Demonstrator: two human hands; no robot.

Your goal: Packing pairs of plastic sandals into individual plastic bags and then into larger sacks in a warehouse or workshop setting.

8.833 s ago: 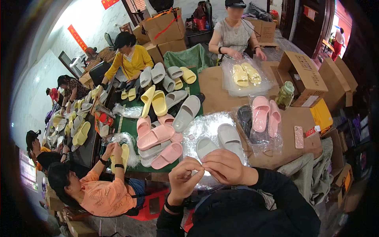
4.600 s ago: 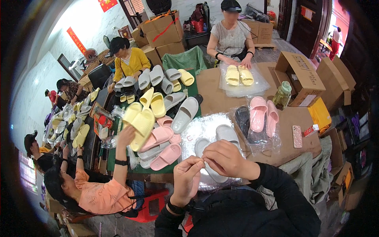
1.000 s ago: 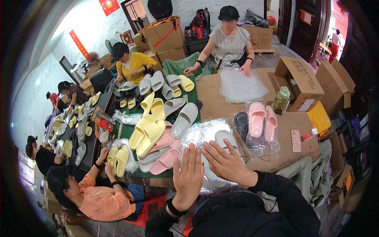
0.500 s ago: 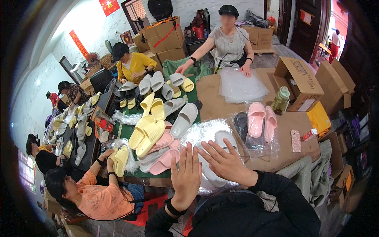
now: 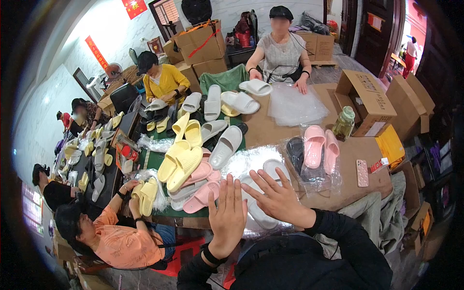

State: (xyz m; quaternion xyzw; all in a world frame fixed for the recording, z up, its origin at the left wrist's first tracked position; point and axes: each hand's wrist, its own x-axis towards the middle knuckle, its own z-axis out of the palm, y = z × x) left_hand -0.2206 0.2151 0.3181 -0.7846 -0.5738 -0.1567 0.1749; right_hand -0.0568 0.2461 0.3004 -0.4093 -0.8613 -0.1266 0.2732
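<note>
My left hand is held with its palm away from me and fingers stretched upward. Beside it, my right hand has its fingers spread, leaning to the left. Neither hand holds anything. Under and behind them a pair of grey slippers lies on shiny clear plastic; my hands partly hide the pair. I cannot tell whether my hands touch it. Close to my left fingertips rest pink slippers and, farther off, a large grey slipper. Yellow slippers are piled to the left.
Right of my hands are bagged pink slippers, a phone, a green bottle and an open carton. Across the table a person handles a pale slipper beside clear plastic sheets. A person in orange holds yellow slippers at left.
The person across the table has drawn a pale slipper toward the plastic sheets, and other grey slippers there have shifted. My hands have hardly moved.
</note>
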